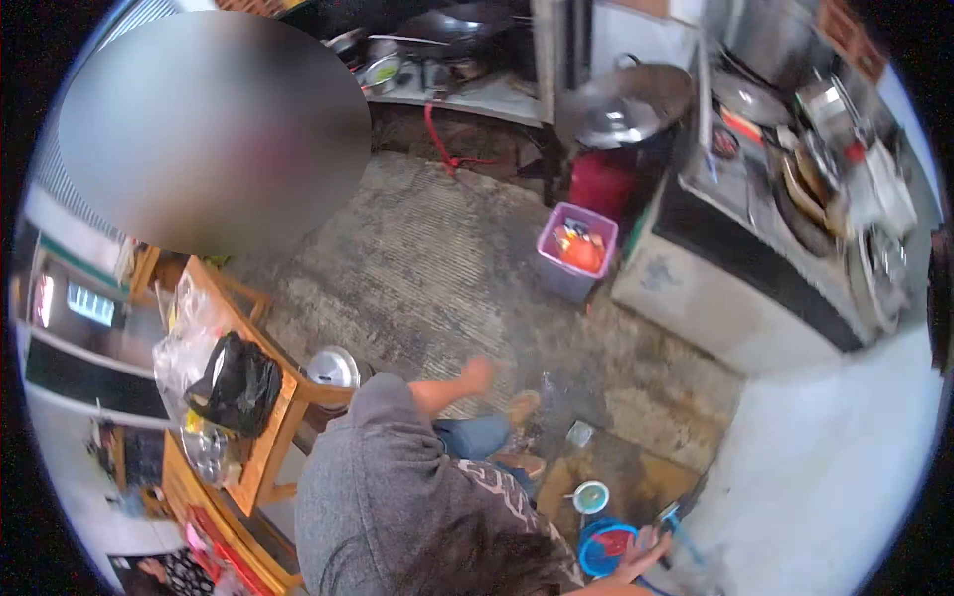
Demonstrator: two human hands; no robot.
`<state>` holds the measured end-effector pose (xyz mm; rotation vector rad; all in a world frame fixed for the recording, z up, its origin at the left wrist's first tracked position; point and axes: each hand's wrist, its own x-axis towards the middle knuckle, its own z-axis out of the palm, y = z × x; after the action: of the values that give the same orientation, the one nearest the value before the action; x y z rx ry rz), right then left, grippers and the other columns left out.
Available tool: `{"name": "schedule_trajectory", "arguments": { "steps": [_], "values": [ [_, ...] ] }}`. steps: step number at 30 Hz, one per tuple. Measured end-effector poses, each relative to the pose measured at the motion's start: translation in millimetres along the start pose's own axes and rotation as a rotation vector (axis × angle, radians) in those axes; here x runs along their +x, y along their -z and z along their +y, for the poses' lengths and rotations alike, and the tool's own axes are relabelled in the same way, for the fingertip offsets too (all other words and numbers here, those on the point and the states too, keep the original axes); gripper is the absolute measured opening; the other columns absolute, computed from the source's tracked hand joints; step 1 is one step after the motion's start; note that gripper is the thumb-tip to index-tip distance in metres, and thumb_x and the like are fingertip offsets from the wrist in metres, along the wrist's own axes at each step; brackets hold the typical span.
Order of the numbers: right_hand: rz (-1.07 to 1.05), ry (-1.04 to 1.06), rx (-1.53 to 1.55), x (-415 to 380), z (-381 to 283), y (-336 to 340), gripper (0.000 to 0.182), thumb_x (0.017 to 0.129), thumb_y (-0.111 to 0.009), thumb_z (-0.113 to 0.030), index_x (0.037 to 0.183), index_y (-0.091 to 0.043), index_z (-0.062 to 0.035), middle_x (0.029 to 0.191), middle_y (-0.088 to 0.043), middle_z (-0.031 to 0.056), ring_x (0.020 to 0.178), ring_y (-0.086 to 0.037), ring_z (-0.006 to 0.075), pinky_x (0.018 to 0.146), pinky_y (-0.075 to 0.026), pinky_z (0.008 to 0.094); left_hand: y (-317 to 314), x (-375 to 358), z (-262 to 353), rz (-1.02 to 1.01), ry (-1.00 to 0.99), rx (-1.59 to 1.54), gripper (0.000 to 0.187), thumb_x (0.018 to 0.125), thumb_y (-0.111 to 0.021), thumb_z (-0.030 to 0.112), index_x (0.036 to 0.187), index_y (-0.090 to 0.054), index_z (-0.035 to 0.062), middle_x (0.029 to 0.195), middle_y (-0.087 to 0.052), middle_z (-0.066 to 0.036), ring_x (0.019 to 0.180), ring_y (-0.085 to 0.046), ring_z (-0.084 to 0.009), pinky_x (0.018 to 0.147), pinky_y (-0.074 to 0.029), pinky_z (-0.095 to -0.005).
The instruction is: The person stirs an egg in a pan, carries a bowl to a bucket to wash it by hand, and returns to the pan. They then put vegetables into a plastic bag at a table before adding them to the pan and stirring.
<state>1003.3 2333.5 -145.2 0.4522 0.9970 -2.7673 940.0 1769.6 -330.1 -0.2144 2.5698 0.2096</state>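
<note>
My left hand [478,376] is held out over the wet concrete floor, in front of my bent knee in blue jeans; it is blurred and its fingers do not show apart. At the lower right, my right hand [644,554] reaches over the edge of a blue bucket [588,558], fingers stretched. Something red [614,542] lies inside that bucket. Beside it stands a small white pail [590,497] with greenish contents. A blue-topped fitting [668,514] is close beyond my right fingertips, near the white wall.
A purple bin [569,279] with wrappers stands by the tiled counter [701,293], which carries pots and dishes. On the left, a wooden table [283,412] bears a black plastic bag [237,385]. Near its leg sits a lidded metal pot [333,369]. A large wok [636,104] is at the back.
</note>
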Motion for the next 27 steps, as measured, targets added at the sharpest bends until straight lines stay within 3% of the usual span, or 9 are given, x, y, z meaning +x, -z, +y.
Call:
{"name": "schedule_trajectory", "arguments": {
  "steps": [2,6,8,11,14,17,20,24,27],
  "values": [
    [-0.17,-0.172,-0.057,22,13,-83,0.043,0.086,-0.049,-0.015,0.129,-0.046,-0.0157,0.108,-0.06,0.0104,0.105,-0.053,0.0284,0.086,-0.046,0.0405,46,-66,-87,0.015,0.344,-0.159,0.02,0.077,-0.056,0.015,0.092,-0.065,0.0045,0.095,-0.062,-0.02,0.089,-0.062,-0.0313,0.075,-0.05,-0.0412],
    [-0.21,-0.307,-1.997,133,78,-151,0.028,0.086,-0.055,-0.03,0.106,-0.061,-0.0113,0.079,-0.066,0.0066,0.077,-0.062,0.0248,0.075,-0.05,0.0422,36,-132,-214,-0.127,0.549,-0.145,0.02,0.072,-0.062,0.018,0.087,-0.068,0.0062,0.095,-0.064,-0.017,0.089,-0.063,-0.0303,0.078,-0.051,-0.0366],
    [-0.038,-0.33,-0.496,163,128,-237,0.032,0.084,-0.058,-0.031,0.097,-0.062,-0.0025,0.08,-0.066,0.0076,0.065,-0.06,0.0235,0.072,-0.049,0.0362,39,-150,-239,-0.034,0.7,-0.361,0.022,0.073,-0.06,0.018,0.088,-0.067,0.0042,0.099,-0.063,-0.018,0.092,-0.062,-0.0312,0.081,-0.05,-0.0366],
    [-0.072,-0.621,-0.978,237,214,-285,0.039,0.079,-0.062,-0.032,0.096,-0.058,0.0036,0.081,-0.066,0.0088,0.068,-0.061,0.0247,0.076,-0.048,0.0381,20,-143,-292,-0.024,0.74,-0.495,0.027,0.072,-0.057,0.021,0.089,-0.067,0.0029,0.103,-0.062,-0.017,0.097,-0.061,-0.032,0.084,-0.049,-0.0375],
    [-0.478,-0.003,-2.228,308,322,-269,0.047,0.074,-0.066,-0.036,0.099,-0.059,0.0032,0.077,-0.066,0.0104,0.072,-0.062,0.029,0.076,-0.048,0.0403,41,-126,-346,-0.074,0.731,-0.599,0.029,0.066,-0.055,0.024,0.085,-0.068,0.0064,0.096,-0.064,-0.017,0.097,-0.06,-0.0333,0.084,-0.049,-0.0391],
    [-0.211,-0.448,-2.209,328,407,-361,0.06,0.068,-0.071,-0.038,0.111,-0.056,0.0011,0.09,-0.065,0.0168,0.089,-0.062,0.0309,0.081,-0.046,0.0405,44,-91,-404,0.092,0.575,-0.591,0.026,0.064,-0.055,0.019,0.082,-0.068,0.007,0.089,-0.065,-0.017,0.095,-0.061,-0.0335,0.082,-0.048,-0.0417],
    [-0.348,-0.247,-2.33,342,483,-428,0.054,0.068,-0.069,-0.03,0.113,-0.058,-0.0002,0.092,-0.064,0.0201,0.096,-0.061,0.0329,0.083,-0.046,0.0395,103,-60,-453,0.263,0.788,-0.987,0.032,0.065,-0.056,0.019,0.093,-0.065,0.0078,0.094,-0.065,-0.017,0.098,-0.059,-0.0321,0.083,-0.048,-0.0423],
    [-0.884,0.482,-2.034,379,593,-506,0.039,0.063,-0.069,-0.035,0.086,-0.068,-0.0039,0.078,-0.065,0.0197,0.081,-0.065,0.0295,0.074,-0.05,0.0412,95,-30,-544,0.317,0.764,-0.887,0.042,0.068,-0.057,0.021,0.109,-0.058,0.01,0.098,-0.065,-0.015,0.098,-0.06,-0.0324,0.084,-0.047,-0.042],
    [-0.932,-0.255,-1.921,498,707,-549,0.028,0.063,-0.067,-0.034,0.076,-0.07,-0.0095,0.068,-0.065,0.0123,0.07,-0.065,0.0266,0.07,-0.051,0.0418,113,-48,-603,0.356,0.846,-1.17,0.043,0.068,-0.059,0.025,0.109,-0.06,0.0102,0.096,-0.066,-0.012,0.092,-0.062,-0.0336,0.081,-0.048,-0.0426]
  ]
}}
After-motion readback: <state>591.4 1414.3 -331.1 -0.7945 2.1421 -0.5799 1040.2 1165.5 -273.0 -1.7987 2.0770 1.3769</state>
